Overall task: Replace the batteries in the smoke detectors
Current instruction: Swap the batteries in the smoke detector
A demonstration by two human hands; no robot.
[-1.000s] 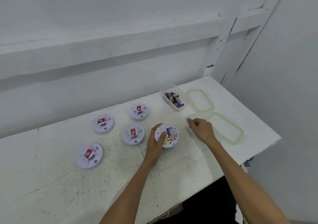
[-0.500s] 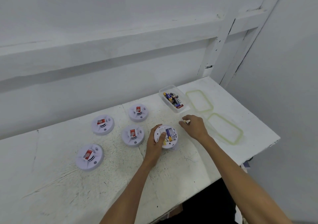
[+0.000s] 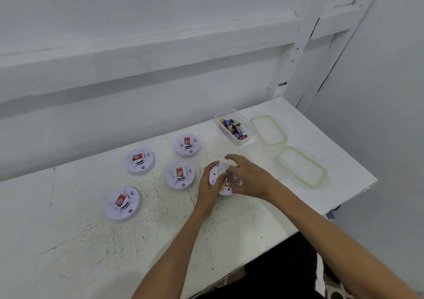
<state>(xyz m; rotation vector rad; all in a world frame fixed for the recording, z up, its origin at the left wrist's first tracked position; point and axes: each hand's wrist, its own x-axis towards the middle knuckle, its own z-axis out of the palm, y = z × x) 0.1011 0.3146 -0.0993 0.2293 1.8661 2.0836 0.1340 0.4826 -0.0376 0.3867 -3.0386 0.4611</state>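
Clear tub [image 3: 229,135] sits at the back right of the table, lid off, with a loose pile of batteries [image 3: 234,126] inside in mixed colours. Two green-rimmed lids [image 3: 269,130] [image 3: 301,166] lie flat to its right, apart from each other, nothing on them.

Left hand [image 3: 207,191] grips the left edge of the fifth detector [image 3: 218,172] - fingers curled round the rim, thumb on top. The detector is turned back-side up near the table's middle, just right of the others, with a bit of blue and yellow showing in its open back. Right hand [image 3: 250,179] is over the same detector, fingers bent down onto the back and one finger lifted. We cannot tell if it pinches anything.

Four smoke detectors [image 3: 140,161] [image 3: 187,145] [image 3: 180,176] [image 3: 123,203] lie face up to the left, each with a red label, none touching.

White table [image 3: 91,241] - scuffed, speckled paint. White walls, with a ledge along the back wall.
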